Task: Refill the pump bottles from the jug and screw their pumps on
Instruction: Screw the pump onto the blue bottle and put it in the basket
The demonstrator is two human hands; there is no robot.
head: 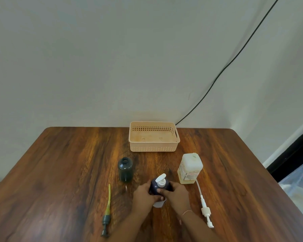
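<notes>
Gripping a dark navy plastic pump bottle (160, 187) from both sides near the front edge of the brown wooden table (59, 163): left hand (143, 194) wrapping its left flank, right hand (177, 193) closing round the right flank, with fingers lying just under the white pump head (161, 180) already sitting in the neck. Standing uncapped just to the left, a dark green translucent bottle (125, 169). Lying near it toward the front left, a green pump with a yellowish dip tube (107, 210). Lying at the right, a spare white pump with a long tube (204, 205). Standing just right of the held bottle, a pale squarish plastic jug with a yellowish label (189, 169). Sitting behind, against the wall, a peach perforated plastic basket (153, 137).

Risking, probably, a cross-threaded collar if turning it while tilted, and leaking afterwards. Risking also a squeeze of the soft body pushing liquid up. Risking a knock of the jug with the right forearm.

Hiding the lower bottle and something pale beneath it. Cannot tell the liquid levels, nor whether the jug is capped, nor whether the collar is fully tight.
</notes>
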